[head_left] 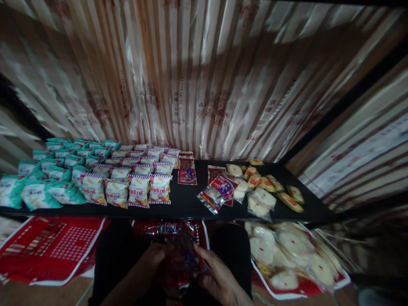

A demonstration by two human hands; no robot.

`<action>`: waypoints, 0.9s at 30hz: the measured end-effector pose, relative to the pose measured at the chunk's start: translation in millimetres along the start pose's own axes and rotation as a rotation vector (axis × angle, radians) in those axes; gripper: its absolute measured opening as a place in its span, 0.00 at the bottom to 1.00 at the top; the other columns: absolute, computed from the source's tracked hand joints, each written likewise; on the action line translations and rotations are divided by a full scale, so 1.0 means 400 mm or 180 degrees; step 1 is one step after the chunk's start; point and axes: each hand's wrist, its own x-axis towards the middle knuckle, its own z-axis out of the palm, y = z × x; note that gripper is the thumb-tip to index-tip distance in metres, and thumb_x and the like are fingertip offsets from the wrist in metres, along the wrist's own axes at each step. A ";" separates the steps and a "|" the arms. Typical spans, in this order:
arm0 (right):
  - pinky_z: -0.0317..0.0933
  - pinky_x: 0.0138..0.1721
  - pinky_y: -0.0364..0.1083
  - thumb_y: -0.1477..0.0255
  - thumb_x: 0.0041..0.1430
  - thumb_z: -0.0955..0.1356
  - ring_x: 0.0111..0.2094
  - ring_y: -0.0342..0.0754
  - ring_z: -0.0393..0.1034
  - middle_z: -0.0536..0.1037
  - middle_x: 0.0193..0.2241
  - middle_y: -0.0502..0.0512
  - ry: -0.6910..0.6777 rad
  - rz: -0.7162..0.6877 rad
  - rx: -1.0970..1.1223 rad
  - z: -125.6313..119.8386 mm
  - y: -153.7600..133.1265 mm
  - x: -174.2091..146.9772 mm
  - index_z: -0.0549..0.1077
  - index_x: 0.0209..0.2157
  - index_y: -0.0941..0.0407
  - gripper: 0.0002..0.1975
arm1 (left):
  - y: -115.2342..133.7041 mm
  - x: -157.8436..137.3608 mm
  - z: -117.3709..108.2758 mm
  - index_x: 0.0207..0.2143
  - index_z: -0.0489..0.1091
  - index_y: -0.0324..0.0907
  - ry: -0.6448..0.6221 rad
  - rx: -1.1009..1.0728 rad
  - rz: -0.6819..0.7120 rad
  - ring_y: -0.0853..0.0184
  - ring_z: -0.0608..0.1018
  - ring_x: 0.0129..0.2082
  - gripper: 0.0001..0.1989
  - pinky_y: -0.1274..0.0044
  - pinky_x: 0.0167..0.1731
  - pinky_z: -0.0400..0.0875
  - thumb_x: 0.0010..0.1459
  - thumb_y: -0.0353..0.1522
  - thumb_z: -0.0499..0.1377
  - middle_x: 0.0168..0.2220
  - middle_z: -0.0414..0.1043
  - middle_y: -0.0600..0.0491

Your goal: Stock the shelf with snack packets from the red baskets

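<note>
Low between my knees, my left hand and my right hand hold a dark red snack packet with clear, shiny plastic. The fingers of both hands close on its sides, though shade and blur hide part of the left ones. Beyond it, more red packets lie just under the shelf's front edge. Similar red snack packets stand on the black shelf: a neat stack beside the white bags and a loose pile to its right.
Rows of teal snack bags and white shrimp-snack bags fill the shelf's left side. Round wrapped white crackers and small yellow packets lie at right. Below are a red sack and a red bag of wrapped crackers.
</note>
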 end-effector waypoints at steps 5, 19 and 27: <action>0.65 0.29 0.42 0.61 0.42 0.75 0.26 0.45 0.73 0.78 0.26 0.51 -0.0073 0.0167 0.0006 0.015 -0.002 0.011 0.75 0.32 0.57 0.17 | 0.015 0.000 0.010 0.15 0.69 0.37 -0.0121 0.0120 0.0087 0.75 0.63 0.11 0.24 0.82 0.15 0.54 0.44 0.51 0.61 0.11 0.63 0.56; 0.60 0.25 0.41 0.59 0.36 0.77 0.19 0.43 0.70 0.77 0.19 0.51 0.0038 -0.0270 -0.0129 0.036 -0.102 0.036 0.73 0.24 0.59 0.20 | 0.048 0.063 0.042 0.33 0.77 0.31 -0.0468 -0.0398 -0.0037 0.58 0.79 0.30 0.28 0.68 0.40 0.71 0.40 0.49 0.67 0.29 0.77 0.42; 0.63 0.30 0.44 0.60 0.39 0.77 0.24 0.47 0.74 0.78 0.21 0.52 -0.0388 -0.0241 -0.0100 0.038 -0.149 0.061 0.74 0.30 0.59 0.20 | 0.056 0.139 0.048 0.29 0.77 0.32 -0.0297 -0.0511 0.0029 0.60 0.79 0.28 0.23 0.71 0.37 0.71 0.39 0.44 0.69 0.27 0.78 0.43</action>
